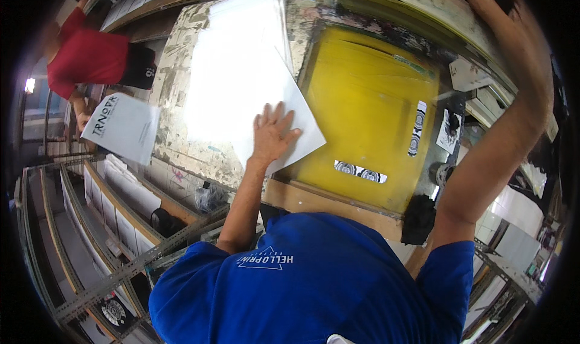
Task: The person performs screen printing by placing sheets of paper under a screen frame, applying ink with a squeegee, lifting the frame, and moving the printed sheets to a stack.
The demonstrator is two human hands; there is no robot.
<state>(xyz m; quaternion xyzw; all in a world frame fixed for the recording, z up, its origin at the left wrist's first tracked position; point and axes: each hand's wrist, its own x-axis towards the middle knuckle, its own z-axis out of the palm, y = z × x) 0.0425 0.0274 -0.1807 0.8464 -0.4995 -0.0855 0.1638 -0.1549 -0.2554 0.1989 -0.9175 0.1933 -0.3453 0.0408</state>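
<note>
My left hand (275, 132) lies flat with spread fingers on a white sheet (302, 126), at the near end of a white stack (235, 72). The sheet's corner is turned out over the left edge of a yellow panel (368, 102). Two black-and-white patterned strips show on this panel, one upright at its right (417, 128) and one lying along its near side (360, 171). My right hand (504, 17) is raised at the far right, beside a long pale bar (423, 11). One digit stretches out; the others curl round something dark at the picture's rim.
A person in a red shirt (90, 60) stands at the left, holding a printed pale bag (124, 126). Slatted racks (115, 205) fill the lower left. A paint-stained board (175, 102) lies under the stack. Black cloth (418, 218) hangs at the panel's near right corner.
</note>
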